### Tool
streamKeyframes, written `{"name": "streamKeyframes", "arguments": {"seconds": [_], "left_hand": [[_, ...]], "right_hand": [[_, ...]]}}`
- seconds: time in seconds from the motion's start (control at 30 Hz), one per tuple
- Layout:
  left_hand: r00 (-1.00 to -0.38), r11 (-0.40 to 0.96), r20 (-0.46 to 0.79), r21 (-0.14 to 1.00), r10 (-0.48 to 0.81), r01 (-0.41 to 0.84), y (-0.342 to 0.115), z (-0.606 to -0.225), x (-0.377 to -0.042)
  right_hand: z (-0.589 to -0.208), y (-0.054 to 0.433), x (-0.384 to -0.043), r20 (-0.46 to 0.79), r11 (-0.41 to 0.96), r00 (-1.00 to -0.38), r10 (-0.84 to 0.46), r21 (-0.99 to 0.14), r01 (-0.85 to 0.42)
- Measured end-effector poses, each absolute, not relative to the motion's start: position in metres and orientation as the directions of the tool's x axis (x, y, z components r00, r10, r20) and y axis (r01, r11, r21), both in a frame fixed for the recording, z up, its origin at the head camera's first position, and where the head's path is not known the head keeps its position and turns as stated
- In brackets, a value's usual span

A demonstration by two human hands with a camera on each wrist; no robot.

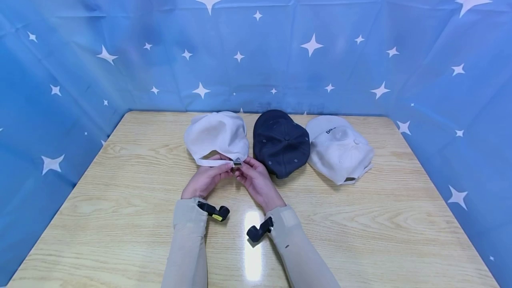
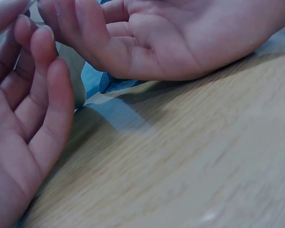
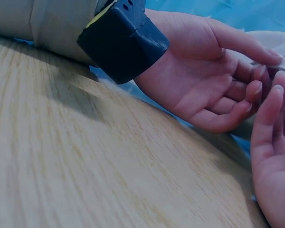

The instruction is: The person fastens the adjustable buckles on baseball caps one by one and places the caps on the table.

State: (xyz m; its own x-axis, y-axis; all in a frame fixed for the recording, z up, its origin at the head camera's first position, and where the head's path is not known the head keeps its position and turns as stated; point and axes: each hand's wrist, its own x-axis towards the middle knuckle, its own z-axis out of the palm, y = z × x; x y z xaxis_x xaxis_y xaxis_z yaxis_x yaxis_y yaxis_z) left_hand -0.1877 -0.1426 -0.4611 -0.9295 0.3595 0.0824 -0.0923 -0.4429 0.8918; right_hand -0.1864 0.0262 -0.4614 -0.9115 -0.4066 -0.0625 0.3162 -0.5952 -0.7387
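A white baseball cap (image 1: 217, 133) sits at the back left of the table, its back opening and strap (image 1: 212, 162) facing me. My left hand (image 1: 206, 180) pinches the strap between thumb and fingers, just left of a metal buckle (image 1: 238, 162). On the buckle's right side, my right hand (image 1: 259, 183) pinches the strap end. In the left wrist view the fingertips of both hands almost meet, and the strap is mostly out of sight. The right wrist view shows my left thumb and fingers (image 3: 249, 50) closed on the strap's edge.
To the right of the white cap lies a dark navy cap (image 1: 281, 143), close to my right hand. Beyond it is another white cap (image 1: 340, 152) with dark lettering. A blue curtain with white stars (image 1: 256, 57) stands along the wooden table's (image 1: 132, 199) back and sides.
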Motion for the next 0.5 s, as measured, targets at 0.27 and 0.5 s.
{"name": "streamKeyframes", "arguments": {"seconds": [0.27, 0.5], "left_hand": [[-0.946, -0.442, 0.053, 0.892, 0.321, -0.1, -0.1426, -0.4586, -0.1858], [-0.946, -0.439, 0.035, 0.891, 0.323, -0.117, -0.1425, -0.4582, -0.1849]], "right_hand": [[-0.4607, 0.0266, -0.1863, -0.06, -0.594, -0.911, -0.409, -0.74, 0.315], [-0.4607, 0.0269, -0.1858, -0.062, -0.598, -0.911, -0.408, -0.735, 0.318]]}}
